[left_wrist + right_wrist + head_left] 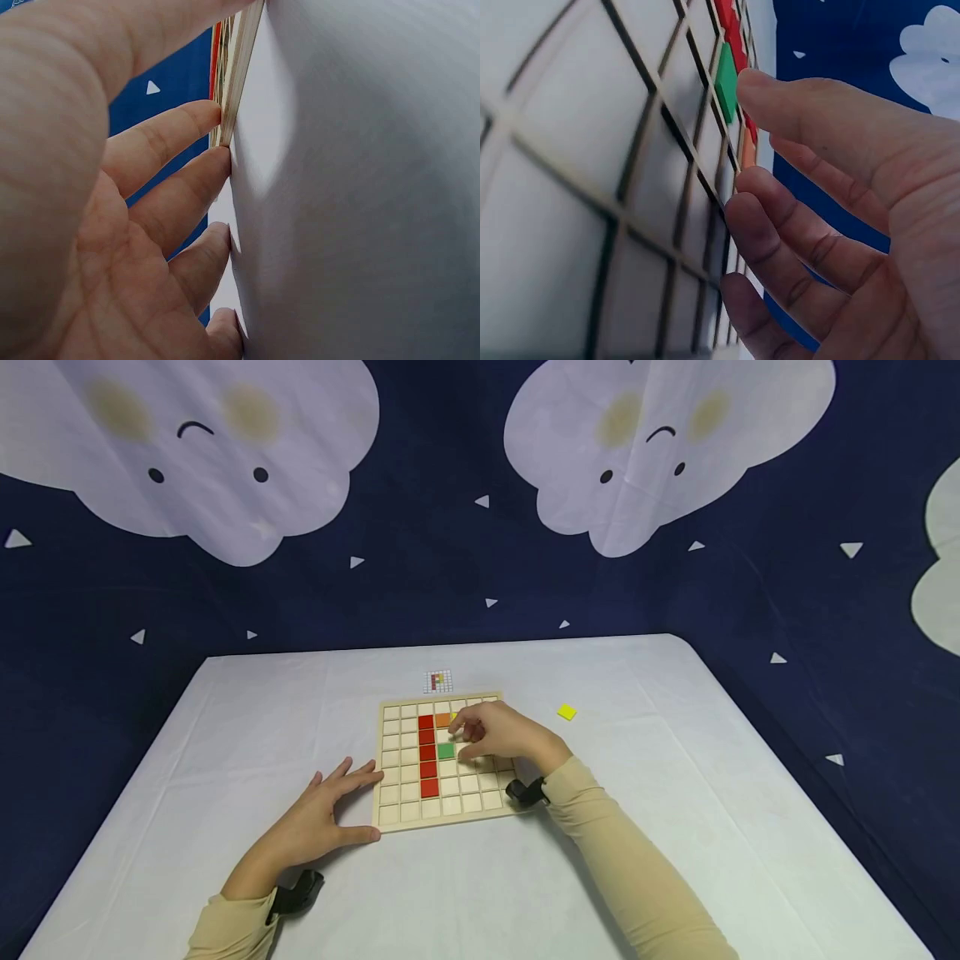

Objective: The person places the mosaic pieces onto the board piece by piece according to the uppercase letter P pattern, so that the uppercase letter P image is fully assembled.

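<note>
A square wooden grid board (pixel 442 822) lies on the table, its cells mostly filled with cream squares. Several red tiles (pixel 427 737) form a column, with an orange tile (pixel 443 720) and a green tile (pixel 446 751) to their right. A sliver of a yellow tile (pixel 453 717) shows beside the orange one, the rest hidden by fingers. Over the board hovers my right hand (pixel 506 732), thumb and fingers apart and loosely bent, no tile visible between them. My left hand (pixel 315 818) is spread at the board's left side, thumb and fingertips at its edge.
Right of the board, a loose yellow tile (pixel 567 712) lies on the white-covered table (pixel 675 827). A small card (pixel 438 682) printed with a coloured grid lies behind the board. A dark blue curtain (pixel 435 510) with clouds hangs behind the table.
</note>
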`<act>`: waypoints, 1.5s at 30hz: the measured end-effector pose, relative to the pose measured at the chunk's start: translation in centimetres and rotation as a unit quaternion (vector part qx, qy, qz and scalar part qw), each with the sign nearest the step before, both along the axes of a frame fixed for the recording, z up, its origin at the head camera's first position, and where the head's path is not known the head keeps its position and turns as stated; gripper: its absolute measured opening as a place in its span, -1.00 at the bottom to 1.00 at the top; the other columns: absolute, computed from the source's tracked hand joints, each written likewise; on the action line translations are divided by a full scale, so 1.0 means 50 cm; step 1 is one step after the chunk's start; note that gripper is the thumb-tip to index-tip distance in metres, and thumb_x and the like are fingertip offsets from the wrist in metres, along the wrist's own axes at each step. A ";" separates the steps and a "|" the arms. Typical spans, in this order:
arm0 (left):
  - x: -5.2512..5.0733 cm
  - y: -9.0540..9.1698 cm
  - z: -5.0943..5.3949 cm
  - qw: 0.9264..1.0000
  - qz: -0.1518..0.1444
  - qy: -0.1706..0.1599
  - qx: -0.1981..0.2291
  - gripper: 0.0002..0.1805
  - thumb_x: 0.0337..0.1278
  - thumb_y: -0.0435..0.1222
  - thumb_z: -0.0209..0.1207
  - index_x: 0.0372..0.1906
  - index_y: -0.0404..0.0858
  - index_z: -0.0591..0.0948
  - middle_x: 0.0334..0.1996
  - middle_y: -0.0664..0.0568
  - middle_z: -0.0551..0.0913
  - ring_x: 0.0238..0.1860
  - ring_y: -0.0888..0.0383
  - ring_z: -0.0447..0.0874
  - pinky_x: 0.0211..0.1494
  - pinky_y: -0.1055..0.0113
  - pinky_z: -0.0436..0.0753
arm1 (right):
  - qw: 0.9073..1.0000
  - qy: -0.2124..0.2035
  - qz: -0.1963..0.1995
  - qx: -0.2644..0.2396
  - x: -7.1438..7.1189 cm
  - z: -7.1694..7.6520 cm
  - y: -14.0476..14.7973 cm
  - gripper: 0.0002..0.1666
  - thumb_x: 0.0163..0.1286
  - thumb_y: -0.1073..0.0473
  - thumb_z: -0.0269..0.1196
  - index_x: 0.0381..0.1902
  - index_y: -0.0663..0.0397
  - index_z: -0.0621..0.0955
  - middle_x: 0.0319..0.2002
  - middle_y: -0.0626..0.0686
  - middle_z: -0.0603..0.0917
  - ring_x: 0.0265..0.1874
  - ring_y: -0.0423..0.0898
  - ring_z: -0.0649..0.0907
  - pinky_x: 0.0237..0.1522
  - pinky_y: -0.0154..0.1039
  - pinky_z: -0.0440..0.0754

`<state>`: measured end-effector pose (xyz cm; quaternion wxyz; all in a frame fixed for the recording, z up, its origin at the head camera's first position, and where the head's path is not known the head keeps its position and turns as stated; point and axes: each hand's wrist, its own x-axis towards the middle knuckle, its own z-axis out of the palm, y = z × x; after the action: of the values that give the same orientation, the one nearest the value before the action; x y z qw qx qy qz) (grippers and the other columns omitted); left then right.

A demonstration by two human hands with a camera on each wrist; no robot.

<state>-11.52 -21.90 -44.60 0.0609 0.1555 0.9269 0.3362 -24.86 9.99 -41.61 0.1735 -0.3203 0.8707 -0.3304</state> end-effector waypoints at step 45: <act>0.001 0.001 0.003 1.000 0.001 -0.010 0.005 -0.09 -0.08 -0.03 0.66 0.46 -0.12 0.59 0.61 -0.16 0.41 0.71 -0.45 0.01 0.62 -0.61 -0.14 | 0.997 -0.054 -0.043 0.043 0.021 -0.012 0.261 -0.64 0.17 0.33 0.57 -0.05 0.02 0.82 -0.06 -0.03 0.82 -0.09 -0.13 0.64 0.10 -0.20 0.65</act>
<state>-11.48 -21.84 -44.46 0.0690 0.1514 0.9248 0.3420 -23.80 23.06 -42.19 0.2199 -0.2569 0.8862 -0.3167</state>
